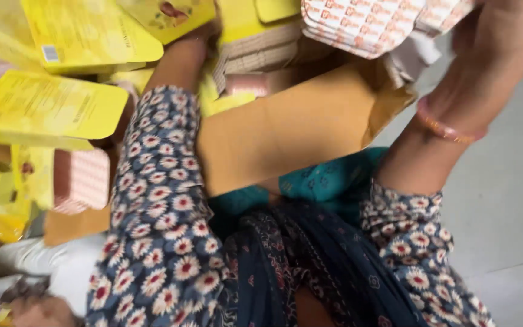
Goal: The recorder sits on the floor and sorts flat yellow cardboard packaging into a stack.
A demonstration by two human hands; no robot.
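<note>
My left arm, in a dark blue flowered sleeve, reaches forward into a brown cardboard box (286, 124). My left hand (196, 35) is mostly hidden under yellow flat cartons (86, 30), so its grip cannot be seen. At the upper right, my right hand (503, 42), with a pink bangle on its wrist, holds one end of a stack of flat pink-and-white patterned cartons (364, 21) above the box. More patterned cartons (255, 51) lie inside the box.
Loose yellow cartons (49, 109) and a folded pink-checked one (80, 178) lie at the left. Grey tiled floor (503, 206) is on the right. White cloth (43, 260) and what may be another person's hand (37, 312) are at bottom left.
</note>
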